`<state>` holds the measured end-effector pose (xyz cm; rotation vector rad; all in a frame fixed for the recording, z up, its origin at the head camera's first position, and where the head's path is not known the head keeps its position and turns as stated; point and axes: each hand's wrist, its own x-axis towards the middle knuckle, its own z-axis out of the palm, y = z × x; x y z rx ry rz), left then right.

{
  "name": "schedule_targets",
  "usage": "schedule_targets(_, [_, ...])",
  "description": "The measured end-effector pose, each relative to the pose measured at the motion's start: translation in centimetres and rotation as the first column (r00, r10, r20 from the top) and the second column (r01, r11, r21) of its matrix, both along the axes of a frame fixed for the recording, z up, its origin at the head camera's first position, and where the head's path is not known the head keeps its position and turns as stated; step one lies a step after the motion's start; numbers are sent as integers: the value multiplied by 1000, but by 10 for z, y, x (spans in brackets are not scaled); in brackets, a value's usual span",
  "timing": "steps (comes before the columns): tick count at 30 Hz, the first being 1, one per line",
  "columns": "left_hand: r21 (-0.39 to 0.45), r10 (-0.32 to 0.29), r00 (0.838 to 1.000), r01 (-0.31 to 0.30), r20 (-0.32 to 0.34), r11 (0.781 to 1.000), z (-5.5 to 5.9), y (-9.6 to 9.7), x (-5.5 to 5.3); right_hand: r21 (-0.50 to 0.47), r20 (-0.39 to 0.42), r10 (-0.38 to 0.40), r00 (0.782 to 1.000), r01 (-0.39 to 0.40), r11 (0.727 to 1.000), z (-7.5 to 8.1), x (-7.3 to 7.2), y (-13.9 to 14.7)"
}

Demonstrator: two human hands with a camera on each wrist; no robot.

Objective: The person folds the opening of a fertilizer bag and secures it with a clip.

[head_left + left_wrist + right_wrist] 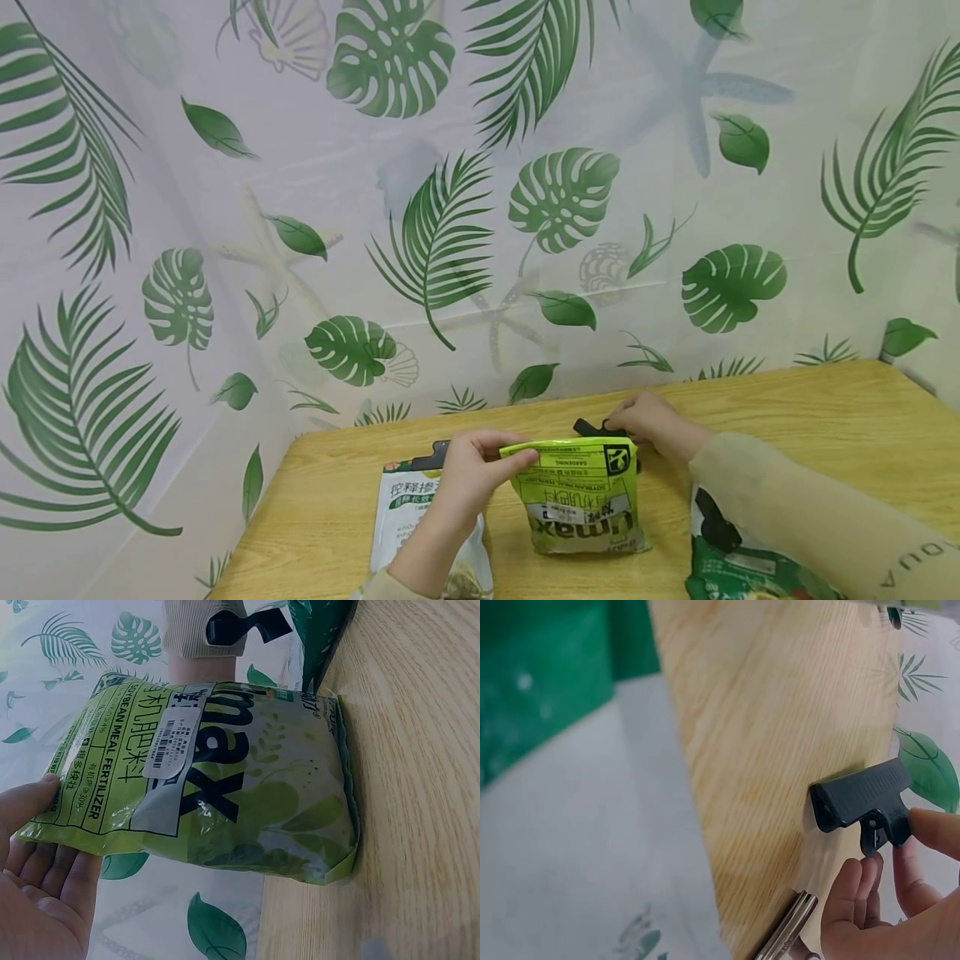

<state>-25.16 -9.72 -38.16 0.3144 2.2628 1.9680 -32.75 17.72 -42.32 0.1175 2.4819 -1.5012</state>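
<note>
A yellow-green soybean meal fertilizer bag (581, 508) stands on the table, its printing upside down in the head view. My left hand (476, 467) pinches the bag's top edge at its left corner, thumb in front and fingers behind. Behind the bag, my right hand (648, 421) holds a black clip (861, 796) by its handles, between thumb and fingers. The clip's jaws point away from the palm, close to the tabletop. In the head view the bag partly hides this clip.
A white bag (390, 517) with a black clip (430, 456) on its top lies to the left. On the right, a green-and-white bag (738, 567) bears another black clip (716, 521), partly under my sleeve. A silver metal clip (789, 928) lies near my right hand. Behind the wooden table (315, 500) hangs a leaf-patterned cloth.
</note>
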Motion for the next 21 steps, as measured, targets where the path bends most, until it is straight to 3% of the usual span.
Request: schedule_targets(21, [4, 5, 1000, -5, 5, 1000, -1, 0, -1, -38, 7, -6, 1000, 6, 999, 1, -6, 5])
